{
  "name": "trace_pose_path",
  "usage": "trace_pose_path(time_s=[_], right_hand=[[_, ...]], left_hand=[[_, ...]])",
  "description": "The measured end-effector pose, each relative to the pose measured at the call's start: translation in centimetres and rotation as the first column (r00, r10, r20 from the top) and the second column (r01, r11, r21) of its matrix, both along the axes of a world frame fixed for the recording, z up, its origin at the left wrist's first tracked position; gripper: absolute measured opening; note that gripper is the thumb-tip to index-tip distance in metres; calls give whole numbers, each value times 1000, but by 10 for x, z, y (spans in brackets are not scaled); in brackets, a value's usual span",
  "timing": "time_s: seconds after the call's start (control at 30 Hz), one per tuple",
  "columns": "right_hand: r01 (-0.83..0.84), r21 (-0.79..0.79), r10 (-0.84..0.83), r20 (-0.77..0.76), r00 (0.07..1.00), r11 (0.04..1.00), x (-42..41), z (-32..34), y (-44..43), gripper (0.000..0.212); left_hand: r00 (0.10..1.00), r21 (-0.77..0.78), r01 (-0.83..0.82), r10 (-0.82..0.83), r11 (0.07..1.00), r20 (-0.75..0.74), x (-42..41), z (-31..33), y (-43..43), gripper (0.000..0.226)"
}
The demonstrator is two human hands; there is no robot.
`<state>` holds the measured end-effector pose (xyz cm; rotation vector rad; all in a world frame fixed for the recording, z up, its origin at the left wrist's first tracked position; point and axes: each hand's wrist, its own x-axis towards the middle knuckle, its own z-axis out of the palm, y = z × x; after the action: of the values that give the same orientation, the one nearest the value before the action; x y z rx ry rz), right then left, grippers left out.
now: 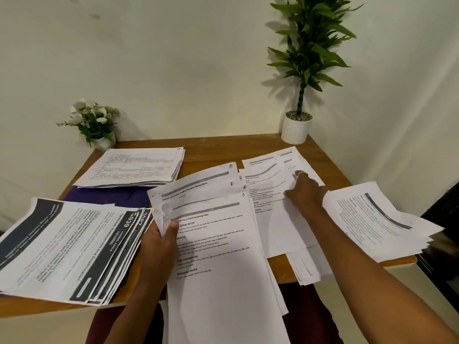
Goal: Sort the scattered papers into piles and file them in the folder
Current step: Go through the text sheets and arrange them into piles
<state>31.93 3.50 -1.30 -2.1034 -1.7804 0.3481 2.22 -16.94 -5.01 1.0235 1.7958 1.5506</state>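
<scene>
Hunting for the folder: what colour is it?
Dark purple folder, partly under the far-left paper pile; head view.

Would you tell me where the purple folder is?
Head view: the purple folder lies left of centre, partly under the far paper stack, behind the dark-banded pile.

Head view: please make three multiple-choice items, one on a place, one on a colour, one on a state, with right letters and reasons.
1. Where does the white pot stand?
A. back right corner of the table
B. back left corner
C. the floor

2. What colour is the folder under the back left pile?
A. red
B. dark blue
C. yellow

3. What does the left hand do?
A. lies flat
B. holds a pen
C. grips fanned sheets

1 A: it stands by that corner's edge.
2 B: blue shows below the pile.
3 C: its thumb presses the sheets.
</scene>
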Motion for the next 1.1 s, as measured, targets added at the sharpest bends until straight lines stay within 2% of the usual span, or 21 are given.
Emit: trace_pose_path(time_s=[0.13, 0.2, 0.3, 0.37, 0.63, 0.73, 0.8, 0.9, 0.97, 1.03, 1.1], right_hand=[[-60, 58, 71, -211, 975, 997, 1, 8, -1, 48], [-102, 34, 108, -296, 949, 994, 2, 14, -1, 49], [-195, 32, 184, -502, 845, 980, 0, 22, -4, 48], [-254, 34, 227, -575, 786, 967, -3, 27, -8, 45], [-459, 20, 348, -682, 644, 888, -49, 34, -50, 22], [-504, 5, 374, -676, 635, 864, -60, 29, -61, 22], [-527, -73, 348, -672, 653, 847, -67, 22, -67, 18], [-528, -207, 272, -673, 688, 824, -78, 10, -73, 29], [-536, -262, 245, -675, 696, 802, -80, 3, -73, 39], [-558, -284, 231, -698, 678, 779, -79, 2, -77, 34], [-576, -289, 199, -744, 638, 765, -77, -1, -77, 36]], left_hand=[[1000, 7, -14, 14, 1000, 11, 2, 3, -3, 14], [1000, 8, -28, 28, 1000, 8, 1, 4, -2, 19], [997, 18, -48, 47, 999, 55, -3, 3, -1, 19], [995, 31, -70, 68, 997, 68, -6, 2, 0, 21], [978, 42, -96, 86, 995, 191, -10, -1, -1, 29], [977, 34, -91, 83, 995, 197, -8, 1, 0, 26], [976, 13, -89, 84, 996, 201, -8, 2, -1, 33], [980, -6, -92, 92, 996, 179, -15, -3, -1, 52], [986, -4, -77, 77, 997, 149, -16, -4, 0, 45], [989, -2, -76, 76, 997, 128, -14, -4, 2, 33], [991, 2, -70, 69, 998, 112, -14, -7, 4, 41]])
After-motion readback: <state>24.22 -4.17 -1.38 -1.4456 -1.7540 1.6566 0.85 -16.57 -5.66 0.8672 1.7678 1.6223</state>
